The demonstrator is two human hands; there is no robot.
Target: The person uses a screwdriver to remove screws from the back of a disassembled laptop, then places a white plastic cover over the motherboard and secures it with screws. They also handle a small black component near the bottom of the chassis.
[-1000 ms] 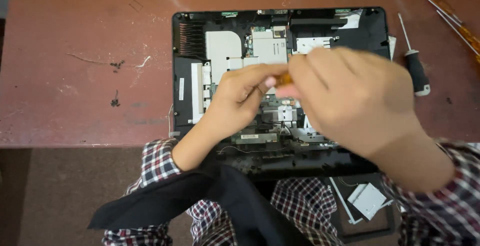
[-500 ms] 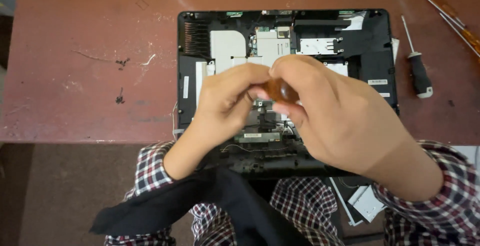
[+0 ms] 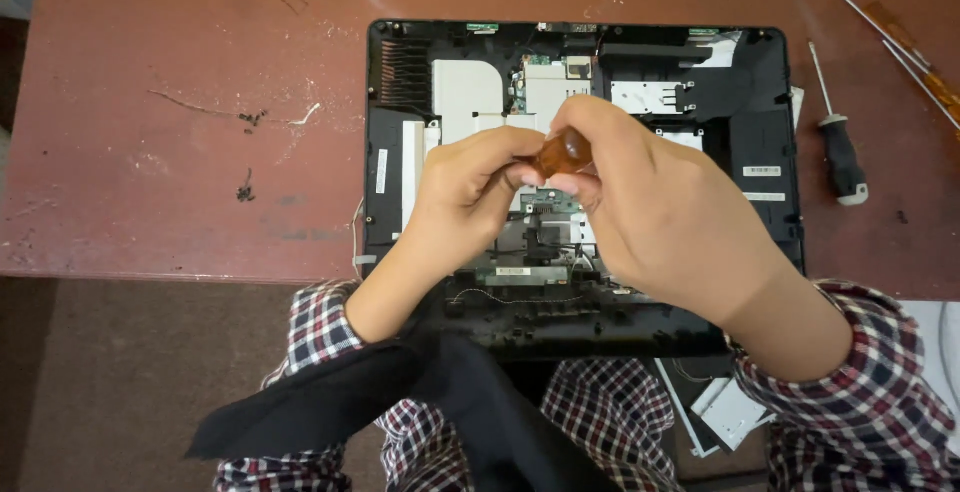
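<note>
The amber screwdriver handle [image 3: 565,150] sits between both hands above the middle of the opened laptop chassis [image 3: 760,142], which lies on the reddish tabletop [image 3: 180,72]. The right hand [image 3: 665,217] wraps its fingers [image 3: 590,117] over the handle's top and far side, while the left hand [image 3: 465,187] pinches it from the near side with its fingertips [image 3: 522,152]. A black-handled screwdriver [image 3: 840,157] lies apart, right of the chassis.
</note>
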